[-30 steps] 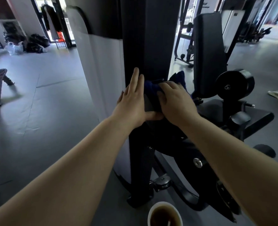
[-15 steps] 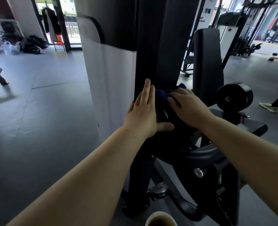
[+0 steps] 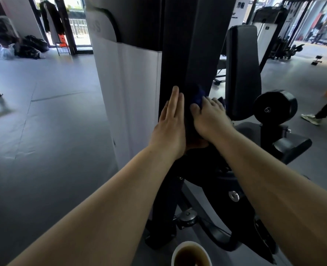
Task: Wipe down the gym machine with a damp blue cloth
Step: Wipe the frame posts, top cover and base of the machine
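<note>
Daylit gym, dark machine in shadow, wide-angle bend at the edges

Daylight enters through the doorway [image 3: 78, 22] behind and left of the black upright column [image 3: 187, 54], and the panes there are blown out to white. The grey floor [image 3: 43, 131] left of the column carries a pale sheen. The column and the frame below it are so dark that detail is lost. Straight lines bow toward the picture's edges, and the far right background is soft and smeared.
</note>
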The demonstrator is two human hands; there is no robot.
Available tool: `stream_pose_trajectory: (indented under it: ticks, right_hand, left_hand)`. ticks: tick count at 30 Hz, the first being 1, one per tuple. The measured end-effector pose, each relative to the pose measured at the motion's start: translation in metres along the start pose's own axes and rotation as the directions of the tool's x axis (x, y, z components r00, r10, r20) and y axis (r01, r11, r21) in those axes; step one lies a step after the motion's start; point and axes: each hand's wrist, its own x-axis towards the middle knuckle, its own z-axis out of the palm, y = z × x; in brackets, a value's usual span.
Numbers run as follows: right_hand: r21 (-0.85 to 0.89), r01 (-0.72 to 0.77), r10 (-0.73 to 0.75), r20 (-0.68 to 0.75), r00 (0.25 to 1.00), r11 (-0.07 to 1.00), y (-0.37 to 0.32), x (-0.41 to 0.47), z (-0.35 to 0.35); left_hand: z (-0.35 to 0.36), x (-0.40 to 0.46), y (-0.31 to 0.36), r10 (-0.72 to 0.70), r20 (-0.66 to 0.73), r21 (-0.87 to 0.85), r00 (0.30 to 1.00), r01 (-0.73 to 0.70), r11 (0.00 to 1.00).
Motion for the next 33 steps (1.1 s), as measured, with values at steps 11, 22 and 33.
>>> stream_pose_trajectory:
  ticks: [11, 22, 33]
  right_hand:
    - [-0.006, 0.474, -0.471, -0.122, 0.874, 0.881, 0.013, -0.022, 0.005]
    - [-0.188, 0.298, -0.33, -0.176, 0.927, 0.936, 0.008, -0.055, 0.027]
    - [-0.263, 0.35, -0.403, -0.187, 0.896, 0.899, 0.025, -0.073, 0.025]
  left_hand:
    - [0.051, -0.039, -0.019, -0.155, -0.148, -0.392, 0.977, 0.086, 0.916]
    - [0.046, -0.056, -0.023, -0.248, -0.388, -0.387, 0.888, 0.088, 0.918]
    - [0.045, -0.057, 0.024, -0.42, -0.311, -0.708, 0.853, 0.087, 0.701]
